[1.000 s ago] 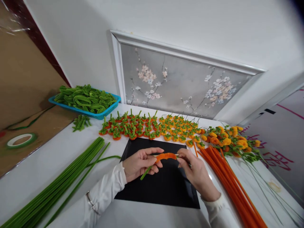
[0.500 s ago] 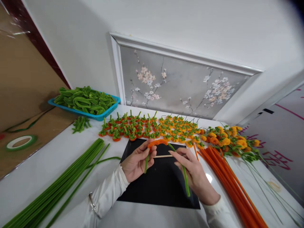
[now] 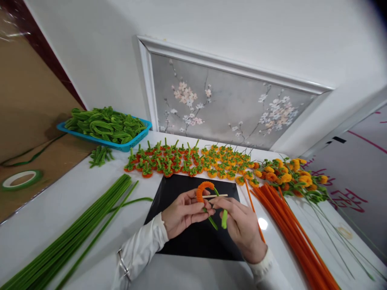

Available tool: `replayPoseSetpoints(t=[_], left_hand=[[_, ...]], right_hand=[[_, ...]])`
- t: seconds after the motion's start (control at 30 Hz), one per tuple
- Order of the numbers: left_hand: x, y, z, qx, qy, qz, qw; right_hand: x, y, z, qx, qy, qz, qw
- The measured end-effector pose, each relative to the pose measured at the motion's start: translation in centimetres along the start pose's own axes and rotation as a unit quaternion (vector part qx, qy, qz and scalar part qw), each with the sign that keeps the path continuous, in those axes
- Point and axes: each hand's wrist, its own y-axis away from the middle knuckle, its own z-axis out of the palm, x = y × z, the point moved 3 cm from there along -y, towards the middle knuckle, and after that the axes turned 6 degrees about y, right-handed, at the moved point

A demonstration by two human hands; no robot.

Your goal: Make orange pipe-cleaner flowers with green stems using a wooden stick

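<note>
A: In the head view, what is the left hand [image 3: 184, 211] doing?

B: Its fingers are bent and nearly closed, pinching a fuzzy orange ridged coil [image 3: 200, 193] that curves like a little bridge

A: Where is that coil?

B: Up over the black flat mat [image 3: 193, 241], in front of both hands. Bits of a fuzzy green stem [image 3: 224, 219] come out of both its ends

A: And the right hand [image 3: 242, 221]?

B: It is curled almost shut around part of that green stem, and one end pokes out under it. Its fingertips are right by the left ones

A: I see a thin pale wooden stick [image 3: 220, 195] too!

B: Yes, it lies across between the hands, but I can't tell which one grips it

A: What is around them?

B: Long fuzzy orange stems [image 3: 290, 229] are on the right, and long fuzzy green stems [image 3: 90, 225] are on the left. Behind the mat sit rows of small orange fuzzy flowers with green tops [image 3: 169, 161]
</note>
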Motion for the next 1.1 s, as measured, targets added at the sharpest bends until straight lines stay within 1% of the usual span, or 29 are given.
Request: replayPoseSetpoints(t=[0.1, 0.2, 0.37, 0.47, 0.6, 0.73, 0.83, 0.97, 1.1], left_hand=[[0.1, 0.1, 0.2, -0.008, 0.027, -0.01, 1.0], [-0.1, 0.1, 0.1, -0.005, 0.03, -0.013, 0.999], [-0.1, -0.1, -0.3, 0.011, 0.068, 0.02, 0.997], [-0.2, -0.2, -0.7, 0.026, 0.084, 0.029, 0.996], [0.0, -0.4, -0.9, 0.049, 0.103, 0.051, 0.992], [0.2, -0.6, -0.8, 0.094, 0.135, 0.067, 0.984], [0.4, -0.7, -0.7, 0.117, 0.152, 0.073, 0.979], [0.4, -0.7, -0.7, 0.132, 0.168, 0.074, 0.974], [0.3, -0.6, -0.7, 0.128, 0.171, 0.075, 0.974]], right_hand=[[0.0, -0.3, -0.1, -0.007, -0.03, 0.029, 0.999], [-0.3, -0.7, -0.2, 0.0, -0.043, 0.034, 0.999], [-0.5, -0.9, -0.5, 0.031, -0.062, 0.043, 0.997], [-0.7, -0.9, -0.5, 0.036, -0.044, 0.037, 0.998], [-1.1, -0.8, -0.1, 0.035, 0.014, 0.036, 0.999], [-1.2, -0.6, 0.4, 0.063, 0.073, 0.035, 0.995], [-1.1, -0.3, 0.7, 0.08, 0.094, 0.033, 0.992], [-1.0, -0.1, 0.9, 0.096, 0.106, 0.034, 0.989], [-1.0, -0.1, 0.8, 0.095, 0.119, 0.038, 0.988]])
